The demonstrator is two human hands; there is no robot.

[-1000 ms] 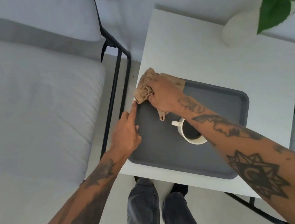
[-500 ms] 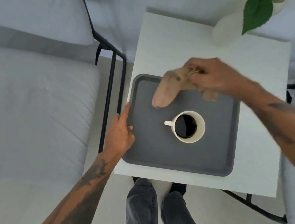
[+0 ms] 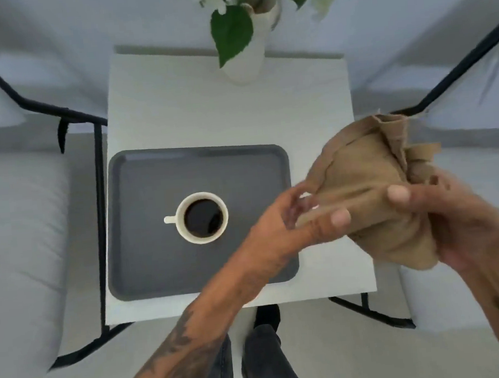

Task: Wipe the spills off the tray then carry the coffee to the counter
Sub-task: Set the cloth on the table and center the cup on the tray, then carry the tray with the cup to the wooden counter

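So the flat dark grey plastic tray [image 3: 146,267] is sitting on the white square tabletop [image 3: 193,115], and the white ceramic cup of black coffee [image 3: 202,217] is parked roughly in the middle of it, handle pointing left. I can't spot any spill left on the grey surface, though the picture's a bit soft, so take that with salt.

What's changed: half a second ago the crumpled tan cloth [image 3: 375,190] was down over the tray's far edge in the right hand alone, with the left hand steadying the tray's left rim. Now the cloth is lifted clear, off to the right of the tray, and the left hand has let go of the rim. To me that reads as wiping done, cloth getting bunched up before the coffee gets carried.

Pose-wise, the left hand [image 3: 302,217] reaches across the tray's right corner, its grip pinching the cloth's near edge. The right hand [image 3: 461,215] cups the bundle from underneath, its grip wrapped around the cloth, thumb on top.
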